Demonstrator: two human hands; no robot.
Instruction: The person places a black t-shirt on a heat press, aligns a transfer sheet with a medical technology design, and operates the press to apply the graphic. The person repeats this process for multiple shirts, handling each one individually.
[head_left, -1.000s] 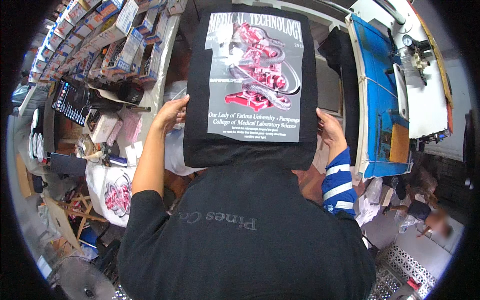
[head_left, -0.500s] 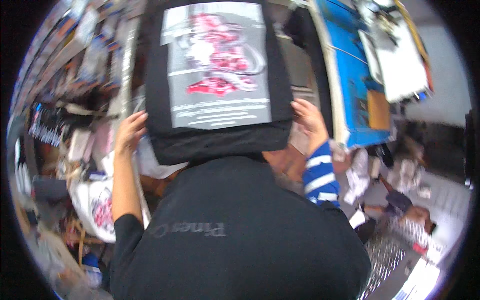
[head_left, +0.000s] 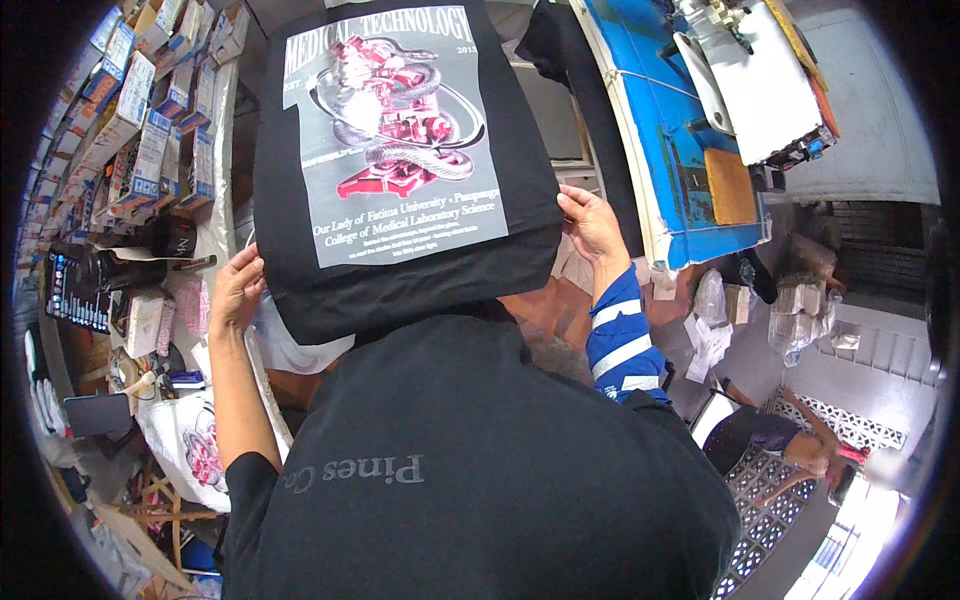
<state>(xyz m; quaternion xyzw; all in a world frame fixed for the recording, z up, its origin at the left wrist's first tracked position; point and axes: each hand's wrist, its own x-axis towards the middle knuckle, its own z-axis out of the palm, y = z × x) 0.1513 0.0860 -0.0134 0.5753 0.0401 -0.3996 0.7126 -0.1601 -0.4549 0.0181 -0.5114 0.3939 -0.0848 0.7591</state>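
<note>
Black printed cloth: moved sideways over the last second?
No, not noticeably. The gap between the black printed cloth and the blue panel to its right looks much the same; both shifted left together in the view.

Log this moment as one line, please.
Left hand: holds black fabric, left edge | Right hand: holds right edge | Print: red-and-grey, facing camera | Nearby: blue surface right, white printed cloth left
</note>
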